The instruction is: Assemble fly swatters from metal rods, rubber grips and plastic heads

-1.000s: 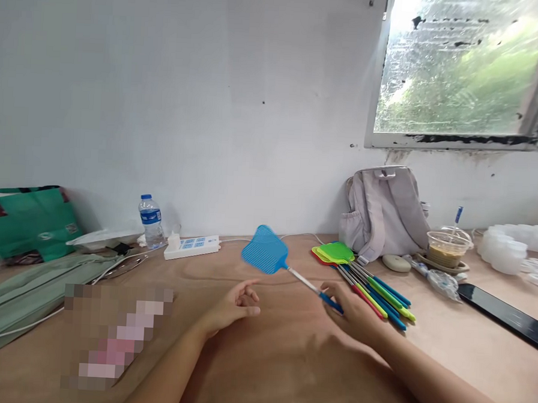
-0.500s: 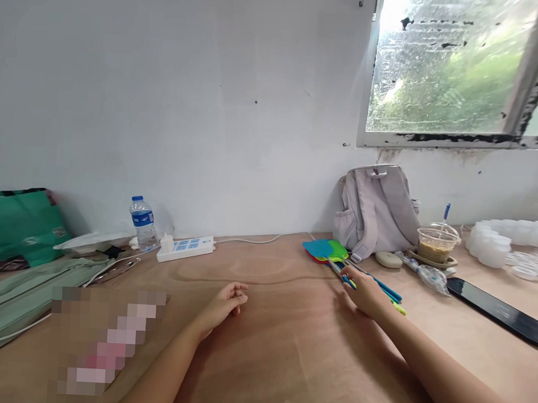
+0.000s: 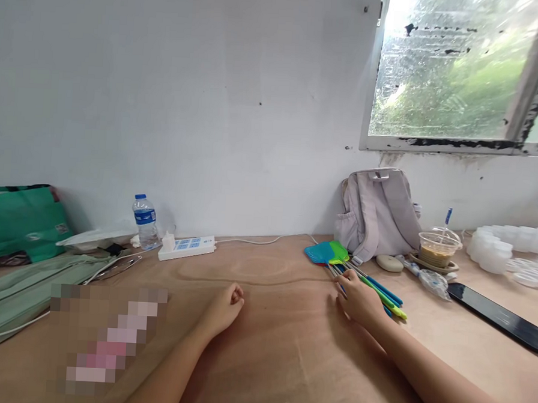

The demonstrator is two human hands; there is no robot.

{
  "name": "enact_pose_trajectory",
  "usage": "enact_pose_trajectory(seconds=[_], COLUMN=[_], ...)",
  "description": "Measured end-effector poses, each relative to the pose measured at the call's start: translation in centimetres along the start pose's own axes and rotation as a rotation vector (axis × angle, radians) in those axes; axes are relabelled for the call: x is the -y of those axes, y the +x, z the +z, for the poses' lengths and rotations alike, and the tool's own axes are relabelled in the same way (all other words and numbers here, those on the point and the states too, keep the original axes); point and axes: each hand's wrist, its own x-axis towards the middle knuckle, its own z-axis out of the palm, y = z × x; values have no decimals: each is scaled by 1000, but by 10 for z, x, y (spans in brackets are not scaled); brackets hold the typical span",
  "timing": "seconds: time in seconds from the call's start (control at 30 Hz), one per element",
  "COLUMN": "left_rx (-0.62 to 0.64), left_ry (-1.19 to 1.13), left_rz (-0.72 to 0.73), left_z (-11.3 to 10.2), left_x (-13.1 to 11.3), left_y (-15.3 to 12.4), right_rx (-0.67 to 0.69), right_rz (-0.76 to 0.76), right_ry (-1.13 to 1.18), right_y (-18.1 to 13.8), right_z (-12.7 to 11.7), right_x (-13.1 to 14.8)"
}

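Note:
A bunch of fly swatters (image 3: 327, 252) lies in front of the backpack, with flat blue and green heads, thin metal stems and a bit of red beneath. Their blue and green handles (image 3: 388, 298) point toward the right front. My right hand (image 3: 356, 296) is over the stems, fingers bent and closed around one of them; the palm hides part of the bunch. My left hand (image 3: 228, 306) rests on the table left of centre, its fingers curled into a loose fist with nothing visible inside.
Along the wall are a water bottle (image 3: 145, 222), a white power strip (image 3: 188, 248) and a grey backpack (image 3: 379, 216). Rightward are a drink cup (image 3: 436, 249), a black phone (image 3: 500, 316) and several white jars (image 3: 496, 255). A green bag (image 3: 19, 227) sits at far left.
My left hand's fingers have curled in from a looser, half-open pose. My right hand has shifted slightly on the stems, and the swatter heads and handles have moved a little.

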Motion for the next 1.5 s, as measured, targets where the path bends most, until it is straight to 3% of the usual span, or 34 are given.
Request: enact_pose_trajectory(seconds=[0.07, 0.13, 0.23, 0.37, 0.5, 1.0, 1.13, 1.27, 1.33, 1.43, 1.5], left_rx=[-17, -20, -16, 50, 38, 73, 88, 108, 111, 129, 142], left_ry=[239, 401, 480, 434, 439, 412, 413, 338, 305, 273, 237], left_rz=[29, 81, 202, 247, 196, 308, 262, 213, 202, 187, 174], left_z=[8, 19, 34, 42, 40, 35, 31, 25, 23, 21, 20], left_x=[-5, -17, -40, -57, -56, -50, -51, -54, -55, -55, -55], left_y=[-5, -13, -25, -31, -29, -27, -27, -29, -29, -30, -31], right_rx=[-15, 53, 145, 123, 109, 136, 9, -28, 13, 60, 59], right_rz=[-127, -278, -416, -463, -444, -452, -409, -70, -11, -55, -111], right_ry=[14, 80, 199, 232, 200, 215, 129, 100, 124, 204, 373], right_y=[-9, -19, -29, -27, -20, -18, 1, 22, 26, 26, 24], right_z=[2, 5, 9, 11, 11, 9, 5, 7, 9, 12, 14], right_x=[20, 45, 83, 114, 122, 117, 91, 42, 22, 11, 16])
